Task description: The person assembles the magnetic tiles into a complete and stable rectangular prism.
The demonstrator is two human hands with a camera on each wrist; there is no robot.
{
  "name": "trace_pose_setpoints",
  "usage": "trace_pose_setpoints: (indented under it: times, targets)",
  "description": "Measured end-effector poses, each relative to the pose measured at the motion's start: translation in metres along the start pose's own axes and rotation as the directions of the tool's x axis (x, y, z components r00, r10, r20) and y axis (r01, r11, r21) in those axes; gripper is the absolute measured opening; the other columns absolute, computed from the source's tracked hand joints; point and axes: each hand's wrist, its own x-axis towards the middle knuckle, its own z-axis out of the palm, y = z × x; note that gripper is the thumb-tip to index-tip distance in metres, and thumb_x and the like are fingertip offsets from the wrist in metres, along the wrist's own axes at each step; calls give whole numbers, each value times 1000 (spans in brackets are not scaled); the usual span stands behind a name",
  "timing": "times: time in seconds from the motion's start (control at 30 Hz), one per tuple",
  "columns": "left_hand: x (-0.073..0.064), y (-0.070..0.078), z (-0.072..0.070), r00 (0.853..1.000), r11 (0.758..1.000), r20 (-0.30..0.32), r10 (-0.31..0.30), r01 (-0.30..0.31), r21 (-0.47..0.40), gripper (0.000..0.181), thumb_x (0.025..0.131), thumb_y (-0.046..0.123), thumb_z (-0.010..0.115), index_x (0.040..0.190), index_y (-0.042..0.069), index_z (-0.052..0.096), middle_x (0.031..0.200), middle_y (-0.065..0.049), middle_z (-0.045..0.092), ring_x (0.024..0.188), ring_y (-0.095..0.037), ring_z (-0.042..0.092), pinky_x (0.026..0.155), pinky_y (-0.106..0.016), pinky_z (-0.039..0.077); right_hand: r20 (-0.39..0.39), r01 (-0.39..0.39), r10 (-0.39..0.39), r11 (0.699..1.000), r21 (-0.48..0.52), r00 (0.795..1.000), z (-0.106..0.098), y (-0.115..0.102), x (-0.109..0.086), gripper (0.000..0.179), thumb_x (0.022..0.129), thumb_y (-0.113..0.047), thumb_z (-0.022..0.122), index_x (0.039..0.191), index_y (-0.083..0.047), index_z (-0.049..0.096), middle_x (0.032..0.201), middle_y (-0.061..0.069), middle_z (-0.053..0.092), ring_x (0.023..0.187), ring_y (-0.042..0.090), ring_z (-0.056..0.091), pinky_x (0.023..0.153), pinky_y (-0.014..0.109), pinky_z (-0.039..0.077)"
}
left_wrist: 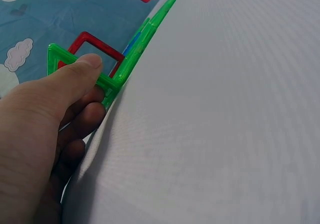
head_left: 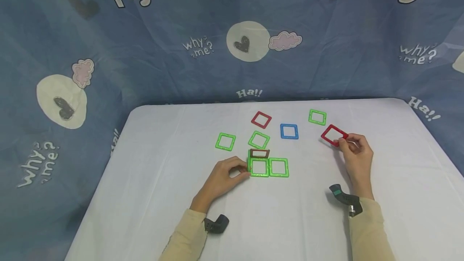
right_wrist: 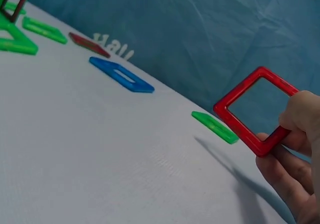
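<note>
Between thumb and fingers, my right hand [head_left: 357, 158] pinches a red square frame tile [right_wrist: 237, 126] by one corner, raised over the table with its shadow below. My left hand [head_left: 224, 176] pinches an upright green square tile [left_wrist: 51, 59] at the left side of a small structure. That structure has two green tiles lying flat side by side, the left one [head_left: 259, 175] and the right one [head_left: 279, 176]. A red tile [left_wrist: 102, 45] stands upright along the back edge of the left flat tile. The left fingers partly hide the green upright tile.
Loose on the white table [head_left: 145, 196] lie a green tile [head_left: 225, 148] at left, another green tile [head_left: 259, 146] behind the structure, a red tile [head_left: 261, 127], a blue tile [head_left: 289, 137] and a far green tile [head_left: 317, 123]. A patterned blue cloth [head_left: 163, 75] hangs behind.
</note>
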Motion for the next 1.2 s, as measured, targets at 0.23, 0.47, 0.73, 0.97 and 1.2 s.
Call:
trace_pose_setpoints:
  times: [0.23, 0.47, 0.73, 0.97, 1.2]
  targets:
    - [0, 0, 0, 1000, 1000, 5, 1, -1, 2, 18, 81, 25, 75, 98, 23, 68, 86, 17, 63, 82, 2, 58, 82, -21, 51, 29, 22, -21, 998, -55, 999, 2, 5, 1, 18, 89, -2, 60, 106, -8, 56, 95, -6, 56, 80, -5, 64, 73, 4, 48]
    - [0, 0, 0, 1000, 1000, 2, 3, -3, 2, 17, 82, 27, 74, 98, 23, 68, 86, 17, 63, 81, 1, 58, 81, -21, 51, 64, 40, -36, 997, -70, 997, 4, 3, -1, 18, 90, -2, 60, 106, -6, 56, 95, -7, 56, 81, -5, 64, 74, 5, 48]
    - [0, 0, 0, 1000, 1000, 2, 10, -10, 0, 17, 82, 26, 74, 97, 23, 68, 86, 16, 63, 81, 1, 57, 80, -21, 50, 125, 81, -68, 991, -107, 990, 9, 4, -6, 22, 91, -6, 60, 112, -2, 54, 96, -10, 57, 83, -6, 63, 76, 5, 48]
    - [0, 1, -1, 1000, 1000, -1, 11, -11, 6, 18, 81, 27, 74, 98, 22, 68, 86, 15, 63, 81, 1, 58, 81, -21, 51, 161, 104, -93, 993, -60, 983, 14, -13, -14, 23, 90, 0, 59, 110, 7, 51, 95, -4, 58, 81, -3, 65, 74, 6, 49]
    - [1, 1, -1, 1000, 1000, 1, 9, -9, 4, 18, 81, 27, 74, 98, 21, 69, 86, 15, 64, 82, 1, 58, 82, -21, 51, 197, 79, -85, 996, 39, 977, 18, 0, -10, 22, 88, 3, 60, 108, 7, 52, 95, -3, 59, 84, 1, 66, 74, 9, 51]
